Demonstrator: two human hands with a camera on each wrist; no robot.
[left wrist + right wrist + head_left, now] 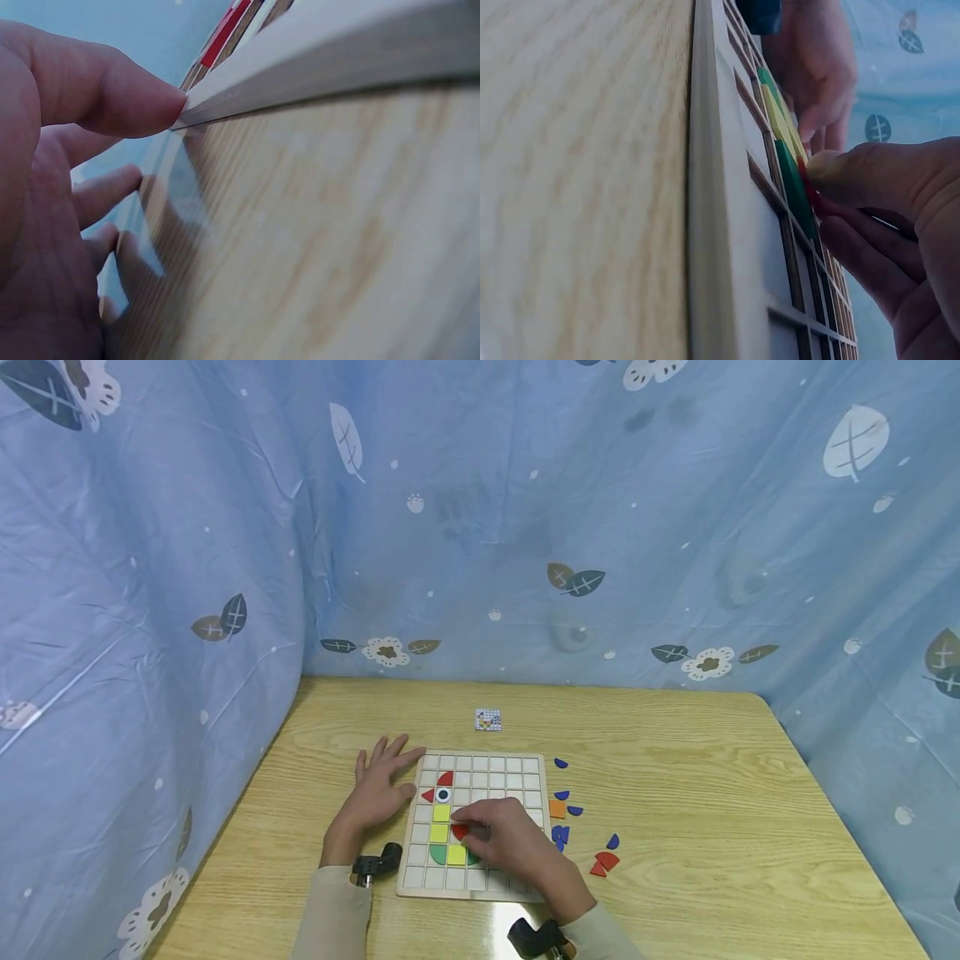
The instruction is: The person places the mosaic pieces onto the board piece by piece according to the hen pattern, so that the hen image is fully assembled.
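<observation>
A wooden grid board [482, 881] lies on the table with flat coloured pieces in its cells. My right hand [504, 839] is over the board, its thumb and fingers pinching a red curved-edge piece [460, 832] at a cell beside the yellow squares [439, 833]. In the right wrist view the thumb presses this red piece [808, 184] next to a green piece [793, 187]. With spread fingers, my left hand [377, 793] rests at the board's left side. Its thumb [142, 97] touches the board's edge in the left wrist view. An eye piece [443, 795] and a red triangle [428, 795] lie higher up.
Right of the board lie several blue pieces [561, 763], an orange square [557, 809] and loose red pieces [607, 861]. A small picture card [488, 720] lies behind the board. A blue patterned curtain [465, 527] hangs around the table.
</observation>
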